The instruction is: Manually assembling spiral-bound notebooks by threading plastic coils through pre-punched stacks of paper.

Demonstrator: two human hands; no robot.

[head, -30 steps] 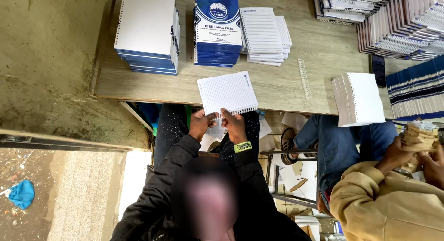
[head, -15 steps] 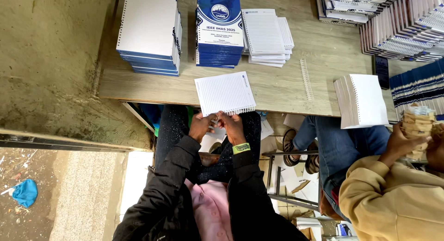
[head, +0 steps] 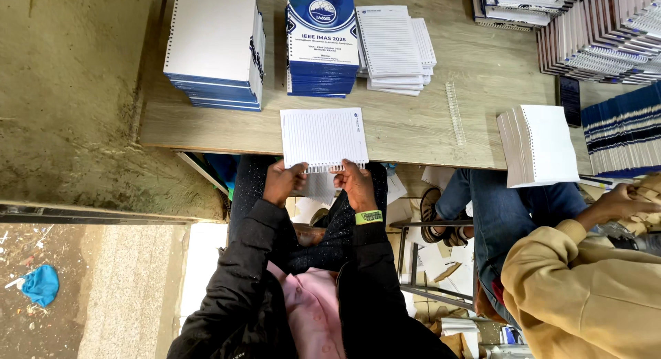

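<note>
1. Head view, my hands: my left hand (head: pixel 284 181) and right hand (head: pixel 356 187) both have a closed grip on the near, punched edge of a block of lined pages (head: pixel 323 138). Thumbs are on top and fingers underneath. A green wristband (head: pixel 368 216) sits on my right wrist.
2. Head view, the pages: the block lies flat at the near edge of the wooden surface (head: pixel 482 76), with its punched edge hanging just over the edge towards me.
3. Head view, what changed: over the last second the block has slid slightly to my left and turned from a slight tilt to nearly square with the edge. My hands have stayed on the same edge. I judge the sheets are now evened up.
4. Head view, the surface:
   - At the far side stand a white-topped stack of spiral notebooks (head: pixel 213 35), a stack of blue covers (head: pixel 320 49) and piles of loose lined sheets (head: pixel 392 49).
   - A white binding coil (head: pixel 453 114) lies to my right.
   - Beyond the coil, another punched pile (head: pixel 544 145) overhangs the edge.
   - Rows of bound notebooks (head: pixel 599 35) fill the far right corner.
5. Head view, the room:
   - A co-worker in a tan sleeve (head: pixel 585 290) sits at my right.
   - The floor on my left is bare concrete, and a blue rag (head: pixel 41 284) lies on it.
</note>
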